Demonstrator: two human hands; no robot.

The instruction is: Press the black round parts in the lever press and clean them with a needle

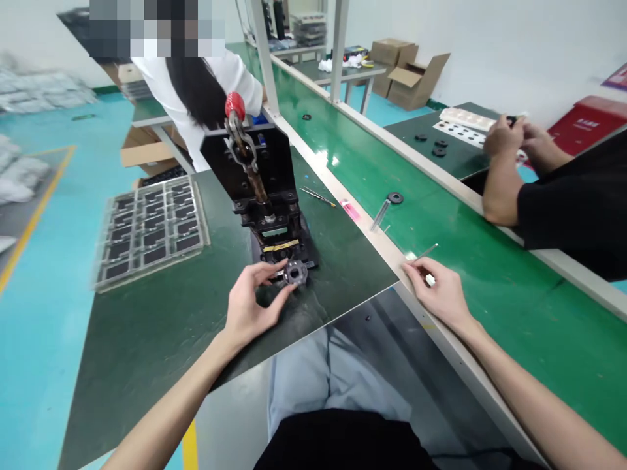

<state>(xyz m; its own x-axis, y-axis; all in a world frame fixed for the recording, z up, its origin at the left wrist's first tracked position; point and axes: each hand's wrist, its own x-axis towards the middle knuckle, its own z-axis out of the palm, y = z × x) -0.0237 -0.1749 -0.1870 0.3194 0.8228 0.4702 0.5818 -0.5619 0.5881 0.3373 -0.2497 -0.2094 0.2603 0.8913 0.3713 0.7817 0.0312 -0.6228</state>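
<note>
In the head view, the person's left hand pinches a dark ring by its outer edge, thumb on the near side and forefinger on the far side, just in front of the black press. Whether the ring touches the table I can't tell. It looks light and stiff, probably hard plastic, perhaps a little slick; I'd take it by the rim and spare the fine parts on its face. The right hand, by the pale rail, pinches a thin stick; a small white bit shows among its fingers.
</note>
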